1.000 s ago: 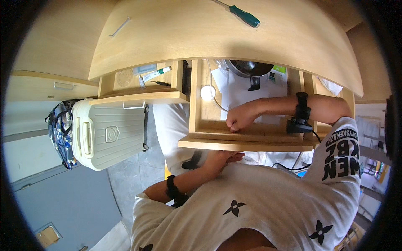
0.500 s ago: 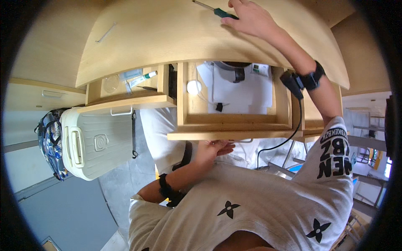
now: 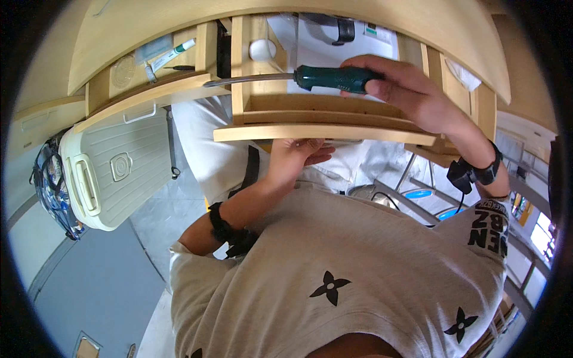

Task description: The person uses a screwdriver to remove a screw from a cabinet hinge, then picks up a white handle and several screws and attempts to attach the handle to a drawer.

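A screwdriver (image 3: 334, 79) with a dark green handle and a long metal shaft is gripped in my right hand (image 3: 409, 92). It is held above the middle drawer (image 3: 292, 116), which is pulled out, with its shaft pointing left toward the side drawer. My left hand (image 3: 295, 158) is just under that drawer's front panel, beside its pull handle. Its fingers stretch loosely to the right, holding nothing. Inside the middle drawer lie a round white object (image 3: 262, 50) with a cord, white sheets and a black item (image 3: 343, 31).
The left drawer (image 3: 149, 95), also pulled out, holds a white and green tube (image 3: 173, 55) and a clear round lid. A cream suitcase (image 3: 119, 170) stands below it, with a bag (image 3: 54, 185) beside it. The desktop edge (image 3: 197, 22) curves above the drawers.
My right hand has brought the screwdriver from the desktop down and nearer, over the middle drawer. My left hand stays by the drawer front. The view has shifted, so the desk sits higher.
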Motion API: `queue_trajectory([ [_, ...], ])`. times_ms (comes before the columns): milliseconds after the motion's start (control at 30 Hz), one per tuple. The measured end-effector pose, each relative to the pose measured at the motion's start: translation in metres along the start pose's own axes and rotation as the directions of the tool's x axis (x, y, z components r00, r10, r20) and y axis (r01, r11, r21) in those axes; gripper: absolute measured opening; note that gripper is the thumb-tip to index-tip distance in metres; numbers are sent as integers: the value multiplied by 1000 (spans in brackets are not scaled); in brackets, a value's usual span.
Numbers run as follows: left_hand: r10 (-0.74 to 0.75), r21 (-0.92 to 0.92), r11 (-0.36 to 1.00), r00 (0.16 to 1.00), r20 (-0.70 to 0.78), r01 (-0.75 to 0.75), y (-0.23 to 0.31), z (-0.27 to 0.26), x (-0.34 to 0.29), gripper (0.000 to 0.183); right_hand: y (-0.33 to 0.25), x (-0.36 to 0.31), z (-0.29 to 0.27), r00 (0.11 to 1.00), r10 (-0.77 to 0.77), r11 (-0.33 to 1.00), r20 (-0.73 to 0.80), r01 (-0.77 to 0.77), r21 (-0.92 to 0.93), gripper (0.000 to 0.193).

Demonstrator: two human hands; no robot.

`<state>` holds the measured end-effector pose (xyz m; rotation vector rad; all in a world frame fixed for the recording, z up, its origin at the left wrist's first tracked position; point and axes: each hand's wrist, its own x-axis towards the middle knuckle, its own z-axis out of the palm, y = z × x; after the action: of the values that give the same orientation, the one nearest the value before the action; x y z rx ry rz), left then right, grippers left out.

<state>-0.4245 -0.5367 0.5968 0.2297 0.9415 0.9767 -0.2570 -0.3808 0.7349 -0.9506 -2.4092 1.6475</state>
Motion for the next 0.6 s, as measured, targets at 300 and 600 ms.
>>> queue_trajectory([
  [300,-150,-133,977,982,115,165,-3,-7,-8,34,42,-31,48,976,192,691,106,-211,692,47],
  [600,-387,-246,885,918,86,396,-25,-18,-31,34,52,-29,-8,984,-174,831,40,125,542,53],
])
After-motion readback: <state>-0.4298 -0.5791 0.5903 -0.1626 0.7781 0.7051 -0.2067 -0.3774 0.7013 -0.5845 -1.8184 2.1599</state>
